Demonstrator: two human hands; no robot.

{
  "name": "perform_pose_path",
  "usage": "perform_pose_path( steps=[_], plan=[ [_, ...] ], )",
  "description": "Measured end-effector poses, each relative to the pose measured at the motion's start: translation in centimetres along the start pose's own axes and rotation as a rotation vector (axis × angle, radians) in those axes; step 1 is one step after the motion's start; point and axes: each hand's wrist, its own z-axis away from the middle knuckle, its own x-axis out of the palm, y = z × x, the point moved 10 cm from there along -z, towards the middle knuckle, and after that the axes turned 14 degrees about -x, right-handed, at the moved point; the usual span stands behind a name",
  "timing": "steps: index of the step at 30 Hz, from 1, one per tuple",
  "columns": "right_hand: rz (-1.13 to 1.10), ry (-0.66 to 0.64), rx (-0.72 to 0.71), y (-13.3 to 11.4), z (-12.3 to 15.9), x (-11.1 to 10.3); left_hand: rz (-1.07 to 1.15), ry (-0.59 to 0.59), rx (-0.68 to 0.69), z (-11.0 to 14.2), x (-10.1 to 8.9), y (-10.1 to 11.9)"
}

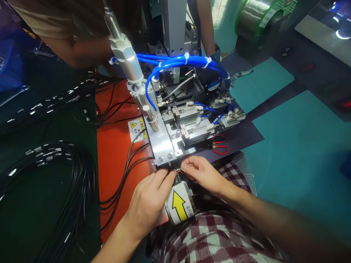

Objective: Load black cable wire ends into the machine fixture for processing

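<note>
Both of my hands meet at the front of a bench-top machine with a metal top plate [161,144]. My left hand [150,195] has its fingers closed at the plate's front edge, beside a white-covered unit [179,212] with a yellow arrow. In a pinch, the fingers of my right hand [201,173] come close to the left fingertips. Thin wires [179,170], partly red and pale, show between the two sets of fingertips. How far each hand encloses them is partly hidden. Black cables [127,168] reach the plate from the left.
Bundled black cables [74,157] lie at the left beside the orange-red base [112,146]. Blue air tubes [175,60] arch over the machine's cylinders. Red-handled scissors [221,149] lie to the right. A wire spool [253,18] stands behind, and another person's arm [207,27] is across the machine.
</note>
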Motion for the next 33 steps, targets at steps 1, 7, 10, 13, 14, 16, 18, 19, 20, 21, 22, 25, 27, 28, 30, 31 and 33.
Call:
perform_pose_path(
  steps=[1,7,10,13,14,16,18,19,20,21,22,25,27,28,30,31,33],
  plan=[
    [-0.001,0.004,0.001,-0.1,0.0,0.0,0.002,-0.002,-0.004,0.0,0.0,0.0],
    [0.010,0.024,0.007,-0.3,0.1,-0.2,0.012,-0.014,-0.008,-0.1,0.2,-0.2],
    [0.009,0.024,0.006,-0.3,0.1,-0.2,0.023,-0.018,-0.010,0.0,0.2,-0.1],
    [0.003,0.030,0.013,-0.2,0.1,-0.2,0.018,-0.014,-0.012,0.0,0.2,-0.1],
    [0.000,0.032,0.015,-0.2,0.1,-0.2,0.011,-0.014,-0.013,0.0,0.2,-0.1],
    [-0.003,0.033,0.016,-0.1,0.1,-0.2,-0.003,-0.020,-0.015,0.1,0.3,-0.1],
    [-0.003,0.032,0.011,-0.2,0.1,-0.2,-0.006,-0.026,-0.015,0.1,0.4,-0.1],
    [0.001,0.030,0.007,-0.2,0.1,-0.2,-0.007,-0.025,-0.014,0.0,0.4,-0.1],
    [0.008,0.030,0.003,-0.2,0.1,-0.2,-0.008,-0.023,-0.014,0.0,0.4,-0.1],
    [0.017,0.031,-0.001,-0.2,0.1,-0.3,-0.010,-0.019,-0.013,0.0,0.4,-0.1],
    [0.030,0.034,-0.007,-0.2,0.1,-0.3,-0.013,-0.013,-0.013,0.0,0.4,-0.1],
    [0.076,0.054,-0.045,-0.3,0.1,-0.6,-0.018,-0.001,-0.013,-0.1,0.3,0.0],
    [0.104,0.064,-0.086,-0.5,0.1,-0.7,-0.015,-0.004,-0.012,0.0,0.3,0.0],
    [0.123,0.068,-0.109,-0.6,0.2,-0.7,-0.014,-0.007,-0.011,0.0,0.3,0.0],
    [0.181,0.073,-0.158,-0.8,0.3,-0.8,-0.016,-0.019,-0.010,0.0,0.3,0.0],
    [0.219,0.075,-0.185,-1.0,0.3,-0.8,-0.018,-0.023,-0.010,0.0,0.4,0.0],
    [0.290,0.081,-0.235,-1.4,0.4,-0.9,-0.023,-0.017,-0.005,-0.1,0.3,0.1]
  ],
)
